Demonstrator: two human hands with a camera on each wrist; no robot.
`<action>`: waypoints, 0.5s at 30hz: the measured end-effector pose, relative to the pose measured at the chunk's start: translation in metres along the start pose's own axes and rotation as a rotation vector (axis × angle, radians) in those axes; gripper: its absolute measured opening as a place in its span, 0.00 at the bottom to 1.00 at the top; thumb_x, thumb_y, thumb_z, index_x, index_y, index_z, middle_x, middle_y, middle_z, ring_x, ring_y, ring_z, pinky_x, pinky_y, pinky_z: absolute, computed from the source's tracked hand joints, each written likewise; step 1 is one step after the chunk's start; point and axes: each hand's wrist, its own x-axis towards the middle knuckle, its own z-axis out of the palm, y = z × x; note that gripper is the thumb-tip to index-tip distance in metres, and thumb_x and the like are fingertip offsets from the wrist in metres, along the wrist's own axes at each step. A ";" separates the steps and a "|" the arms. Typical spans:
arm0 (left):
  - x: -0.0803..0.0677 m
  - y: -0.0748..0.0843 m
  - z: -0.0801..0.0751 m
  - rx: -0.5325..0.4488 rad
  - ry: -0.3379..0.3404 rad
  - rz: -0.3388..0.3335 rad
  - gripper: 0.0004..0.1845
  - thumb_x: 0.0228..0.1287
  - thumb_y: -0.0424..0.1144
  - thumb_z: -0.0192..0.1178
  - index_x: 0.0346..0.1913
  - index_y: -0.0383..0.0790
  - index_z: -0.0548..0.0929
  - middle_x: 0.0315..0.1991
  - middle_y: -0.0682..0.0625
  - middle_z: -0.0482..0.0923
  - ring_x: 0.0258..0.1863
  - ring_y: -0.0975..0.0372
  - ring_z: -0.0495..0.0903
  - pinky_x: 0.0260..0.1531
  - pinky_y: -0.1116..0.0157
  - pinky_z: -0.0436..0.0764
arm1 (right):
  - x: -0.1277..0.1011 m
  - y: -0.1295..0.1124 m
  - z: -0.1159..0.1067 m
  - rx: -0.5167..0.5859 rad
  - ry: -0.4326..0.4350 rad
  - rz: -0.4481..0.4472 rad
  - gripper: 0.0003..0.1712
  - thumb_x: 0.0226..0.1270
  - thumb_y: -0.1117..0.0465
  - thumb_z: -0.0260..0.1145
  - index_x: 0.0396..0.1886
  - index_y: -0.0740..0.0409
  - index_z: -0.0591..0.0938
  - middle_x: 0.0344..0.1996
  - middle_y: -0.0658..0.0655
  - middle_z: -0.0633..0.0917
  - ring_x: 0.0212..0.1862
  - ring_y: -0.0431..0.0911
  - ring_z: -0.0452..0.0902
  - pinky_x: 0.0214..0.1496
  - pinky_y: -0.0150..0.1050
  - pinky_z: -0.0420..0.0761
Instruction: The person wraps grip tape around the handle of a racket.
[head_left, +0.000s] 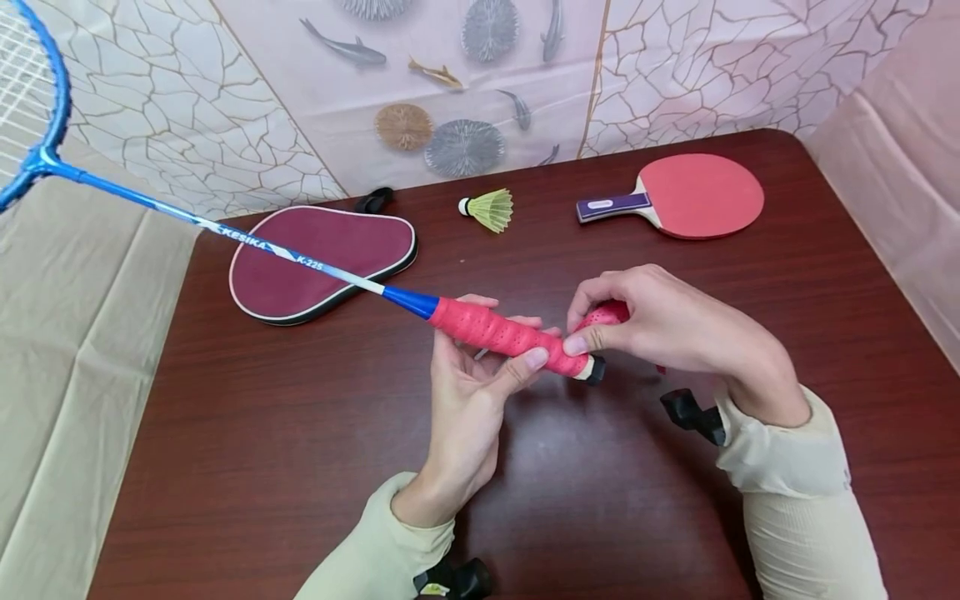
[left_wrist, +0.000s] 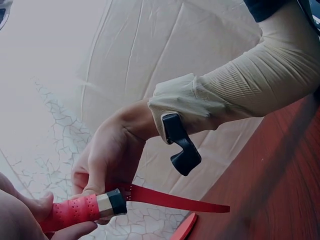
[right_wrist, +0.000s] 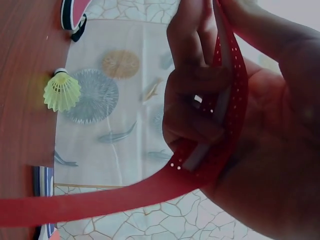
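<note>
A blue and white badminton racket slants across the head view, its head cut off at the upper left. Red perforated grip tape is wound round its handle in overlapping turns. A pale bare band and the black butt cap show past the tape. My left hand holds the wrapped handle from below, thumb on top. Near the butt, my right hand pinches the tape with thumb and fingers. In the right wrist view the loose tape runs through the curled fingers; its tail hangs free in the left wrist view.
On the dark red wooden table lie a maroon paddle case, a yellow shuttlecock and a red table tennis paddle, along the back. Patterned cloth hangs behind. Black wrist mounts stick out from the sleeves.
</note>
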 end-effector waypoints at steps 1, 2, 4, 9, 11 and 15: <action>0.000 0.000 0.000 0.003 0.000 -0.007 0.32 0.57 0.20 0.65 0.62 0.40 0.64 0.51 0.31 0.77 0.48 0.39 0.81 0.48 0.49 0.80 | 0.000 0.000 0.000 0.008 -0.014 -0.002 0.08 0.62 0.60 0.72 0.32 0.40 0.84 0.26 0.42 0.83 0.30 0.37 0.76 0.33 0.34 0.76; 0.000 0.000 0.000 0.006 0.000 -0.016 0.32 0.57 0.20 0.65 0.62 0.40 0.65 0.51 0.32 0.78 0.48 0.40 0.81 0.48 0.49 0.80 | -0.001 0.001 -0.001 0.014 -0.029 -0.007 0.07 0.63 0.60 0.72 0.33 0.40 0.84 0.27 0.42 0.83 0.31 0.37 0.76 0.34 0.34 0.77; 0.000 0.000 0.000 -0.001 0.000 -0.031 0.32 0.57 0.20 0.65 0.62 0.39 0.65 0.51 0.32 0.79 0.48 0.40 0.82 0.49 0.49 0.80 | -0.001 0.002 -0.001 0.029 -0.066 -0.029 0.05 0.64 0.58 0.71 0.35 0.40 0.85 0.28 0.41 0.83 0.32 0.38 0.77 0.35 0.34 0.77; -0.001 -0.003 0.001 -0.021 -0.005 -0.037 0.30 0.56 0.20 0.66 0.59 0.38 0.65 0.50 0.32 0.80 0.49 0.40 0.81 0.51 0.50 0.79 | -0.003 0.003 -0.004 0.028 -0.135 -0.129 0.06 0.67 0.57 0.69 0.39 0.38 0.86 0.32 0.38 0.83 0.35 0.37 0.77 0.38 0.33 0.78; -0.001 -0.004 0.001 -0.022 -0.003 -0.037 0.29 0.56 0.20 0.66 0.58 0.37 0.66 0.50 0.32 0.80 0.49 0.40 0.81 0.52 0.50 0.79 | -0.004 0.003 -0.006 0.005 -0.143 -0.155 0.07 0.67 0.58 0.69 0.39 0.37 0.85 0.32 0.38 0.82 0.36 0.36 0.76 0.37 0.32 0.78; -0.001 -0.005 0.002 0.041 0.035 -0.020 0.29 0.55 0.22 0.69 0.58 0.38 0.70 0.51 0.36 0.80 0.53 0.44 0.79 0.46 0.56 0.83 | -0.008 -0.001 -0.008 -0.030 -0.120 -0.150 0.08 0.66 0.58 0.70 0.39 0.37 0.85 0.32 0.38 0.82 0.34 0.35 0.75 0.34 0.32 0.78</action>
